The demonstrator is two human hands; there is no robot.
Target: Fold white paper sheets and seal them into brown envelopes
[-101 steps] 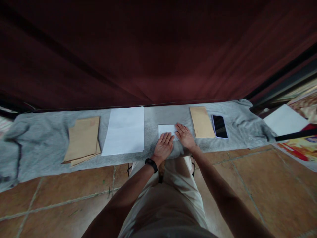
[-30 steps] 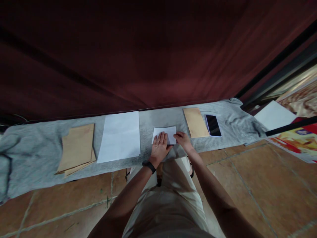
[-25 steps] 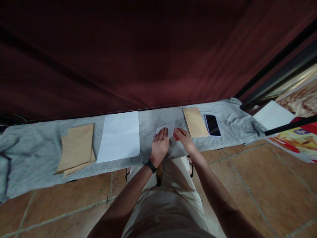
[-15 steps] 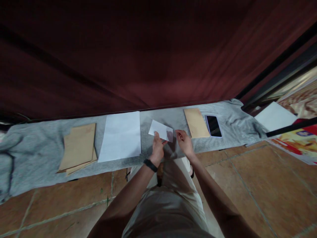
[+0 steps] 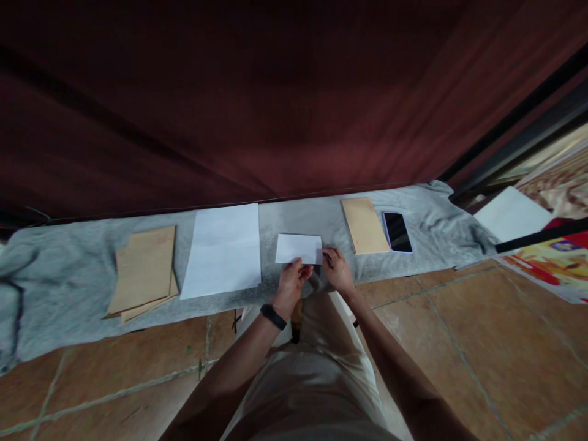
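A small white folded sheet of paper (image 5: 297, 246) is held level above the grey cloth in front of me. My left hand (image 5: 293, 278) grips its lower edge, thumb on top and fingers beneath. At the paper's right edge, my right hand (image 5: 337, 267) pinches the corner with curled fingers. Left of the hands lies a stack of large white paper (image 5: 225, 251). To the right rests a brown envelope (image 5: 365, 226), with a phone (image 5: 397, 233) beside it. More brown envelopes (image 5: 146, 266) lie stacked farther left.
The grey cloth (image 5: 64, 275) covers a long narrow bench. Behind it hangs a dark red curtain (image 5: 294, 122). At the right are a dark bar (image 5: 542, 236), a white sheet (image 5: 512, 214) and a colourful printed package (image 5: 551, 263). Tiled floor (image 5: 459, 324) lies below.
The small paper has turned from tilted to nearly straight. My right hand has moved left to its right edge, and my left hand has shifted slightly lower.
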